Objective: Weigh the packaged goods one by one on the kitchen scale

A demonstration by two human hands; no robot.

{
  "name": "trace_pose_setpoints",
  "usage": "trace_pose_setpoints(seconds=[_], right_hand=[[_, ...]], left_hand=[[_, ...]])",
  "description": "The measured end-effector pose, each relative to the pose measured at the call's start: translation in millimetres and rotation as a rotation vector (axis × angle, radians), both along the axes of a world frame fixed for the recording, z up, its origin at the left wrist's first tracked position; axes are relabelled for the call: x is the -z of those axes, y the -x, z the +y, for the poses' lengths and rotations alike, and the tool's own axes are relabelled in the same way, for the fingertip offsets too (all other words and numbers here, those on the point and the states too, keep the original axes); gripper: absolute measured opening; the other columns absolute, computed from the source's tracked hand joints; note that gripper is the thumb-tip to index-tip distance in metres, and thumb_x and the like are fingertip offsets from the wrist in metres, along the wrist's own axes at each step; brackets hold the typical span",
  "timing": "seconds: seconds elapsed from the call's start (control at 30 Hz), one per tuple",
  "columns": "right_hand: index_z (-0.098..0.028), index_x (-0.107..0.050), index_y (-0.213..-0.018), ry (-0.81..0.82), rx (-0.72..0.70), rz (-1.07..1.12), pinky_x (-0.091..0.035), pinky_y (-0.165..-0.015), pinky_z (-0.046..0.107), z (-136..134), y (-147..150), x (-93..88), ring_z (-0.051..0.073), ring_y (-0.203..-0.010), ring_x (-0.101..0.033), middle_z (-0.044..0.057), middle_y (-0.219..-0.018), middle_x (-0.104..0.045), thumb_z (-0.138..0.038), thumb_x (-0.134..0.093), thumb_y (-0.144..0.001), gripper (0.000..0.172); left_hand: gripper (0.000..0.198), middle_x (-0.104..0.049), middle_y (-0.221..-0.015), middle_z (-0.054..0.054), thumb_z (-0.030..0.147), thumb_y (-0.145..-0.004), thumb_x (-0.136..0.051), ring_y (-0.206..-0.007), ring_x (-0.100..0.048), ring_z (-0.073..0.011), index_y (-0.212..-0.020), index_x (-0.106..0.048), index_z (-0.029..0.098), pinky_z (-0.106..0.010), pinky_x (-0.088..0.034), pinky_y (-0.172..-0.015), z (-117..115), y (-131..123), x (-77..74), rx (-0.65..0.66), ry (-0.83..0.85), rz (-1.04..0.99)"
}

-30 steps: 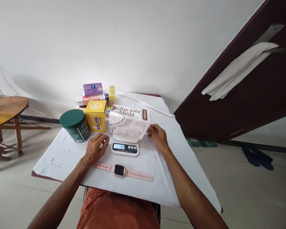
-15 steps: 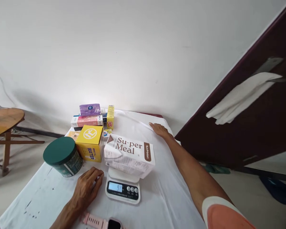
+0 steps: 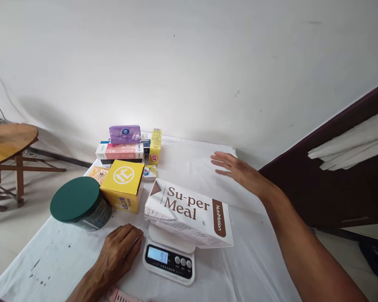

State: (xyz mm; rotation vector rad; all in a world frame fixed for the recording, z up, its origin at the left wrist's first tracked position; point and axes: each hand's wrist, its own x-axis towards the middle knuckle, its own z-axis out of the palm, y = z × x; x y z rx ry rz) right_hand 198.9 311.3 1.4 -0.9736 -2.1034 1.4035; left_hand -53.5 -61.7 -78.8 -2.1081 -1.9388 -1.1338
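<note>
A white Su-per Meal box (image 3: 189,214) lies tilted across the platform of a white digital kitchen scale (image 3: 168,258), whose lit display reads about 91. My left hand (image 3: 121,249) rests on the cloth just left of the scale, fingers curled together, with nothing visible in them. Over the far right of the table, my right hand (image 3: 237,170) is open, its fingers apart and holding nothing. Beyond my left hand stand a tub with a dark green lid (image 3: 75,199) and a yellow box (image 3: 122,184).
A purple tissue pack (image 3: 125,134) lies on a pink-and-white box (image 3: 121,151) near the wall. Beside them stands a narrow yellow box (image 3: 155,147). A pink watch strap (image 3: 122,295) shows at the front edge. A round wooden table (image 3: 12,140) is at left.
My right hand has lifted from the cloth at the far right edge and spread its fingers. The view has shifted and moved closer. My left hand stays beside the scale.
</note>
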Motion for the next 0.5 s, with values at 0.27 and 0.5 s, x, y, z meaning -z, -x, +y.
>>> trace_pose_setpoints(seconds=[0.27,0.5], right_hand=[[-0.041,-0.047,-0.15,-0.117,-0.113,-0.141,-0.059,-0.098,0.051,-171,-18,-35.9,0.037,-0.124,-0.066,0.008,-0.14,-0.067,-0.057,-0.094,-0.061,0.102],[-0.032,-0.064,-0.109,-0.192,0.068,-0.02,-0.063,-0.068,0.038,-190,1,-35.0,0.027,-0.082,-0.072,0.001,-0.093,-0.075,-0.05,-0.091,-0.065,0.055]], left_hand=[[0.011,-0.07,-0.086,-0.004,0.016,-0.103,-0.052,-0.073,-0.067,-0.0162,-0.103,-0.06,0.022,-0.027,-0.053,-0.066,-6,-5,-3.0,0.04,-0.045,0.045],[0.013,-0.069,-0.084,-0.003,0.017,-0.104,-0.049,-0.073,-0.066,-0.0158,-0.098,-0.061,0.02,-0.026,-0.052,-0.066,-15,-4,-5.8,0.034,-0.08,0.08]])
